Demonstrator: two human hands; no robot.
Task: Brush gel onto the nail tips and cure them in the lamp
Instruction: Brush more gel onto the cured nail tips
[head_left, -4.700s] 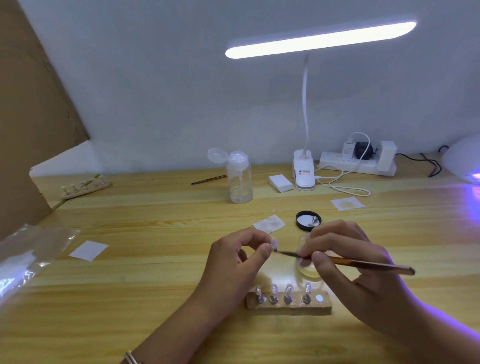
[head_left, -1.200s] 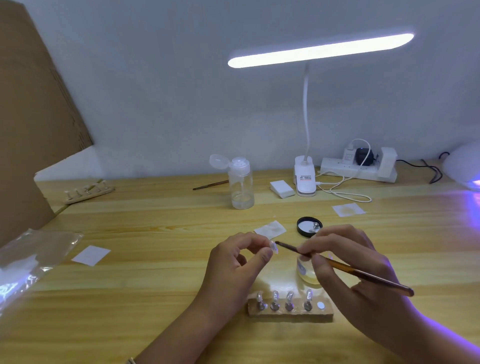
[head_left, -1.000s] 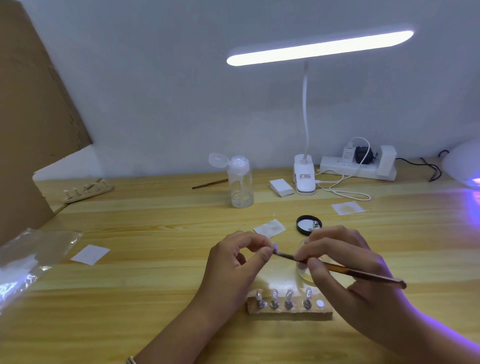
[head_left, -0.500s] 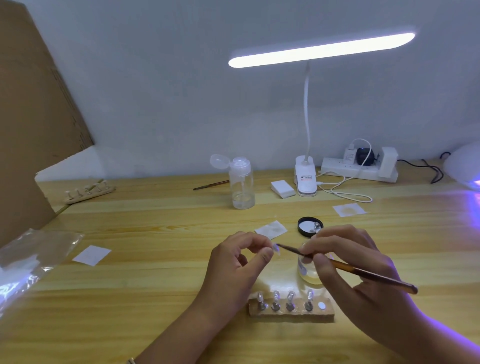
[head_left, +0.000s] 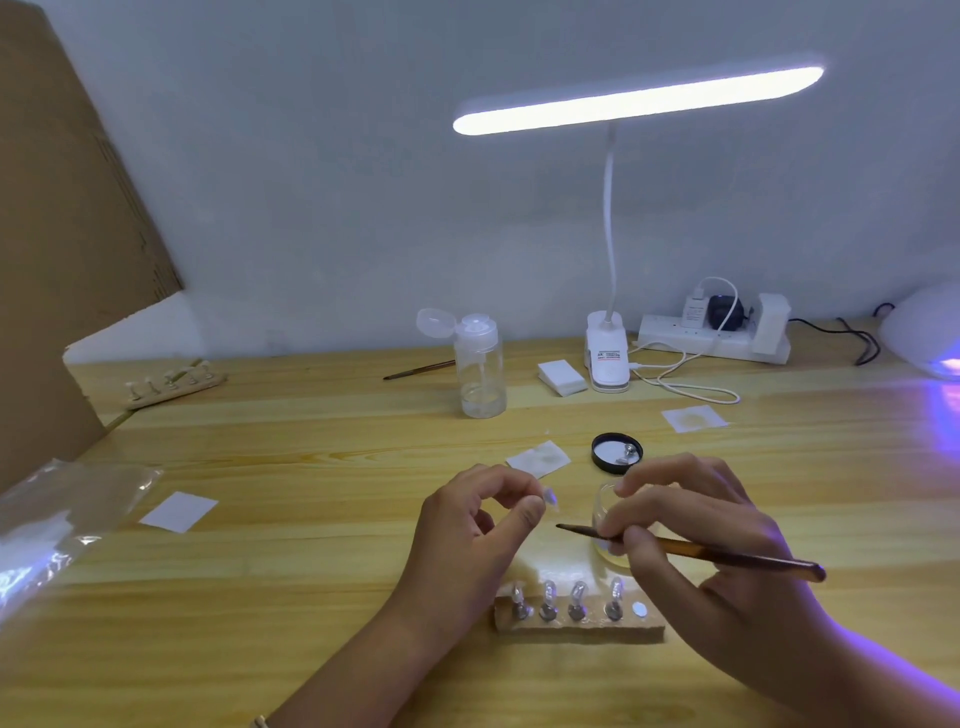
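My left hand (head_left: 470, 530) pinches a small clear nail tip (head_left: 549, 496) between thumb and forefinger above the table. My right hand (head_left: 691, 540) grips a thin brown brush (head_left: 727, 555), whose dark point sits just below and to the right of the tip, not touching it. A small clear gel jar (head_left: 605, 525) stands partly hidden behind my right fingers. In front of both hands lies a wooden holder (head_left: 579, 623) carrying several nail tips on metal stands. The white curing lamp (head_left: 927, 332) glows purple at the far right edge.
The jar's black lid (head_left: 616, 453) lies behind my hands, with white wipes (head_left: 538, 460) around it. A clear pump bottle (head_left: 479, 364), clip desk lamp (head_left: 608, 358), power strip (head_left: 714, 340), spare brush (head_left: 418, 370), second holder (head_left: 174, 382), plastic bag (head_left: 57, 519) and cardboard (head_left: 57, 249) ring the wooden table.
The brush point has dropped away from the nail tip, from touching its edge to below it. My left hand keeps the tip in the same place.
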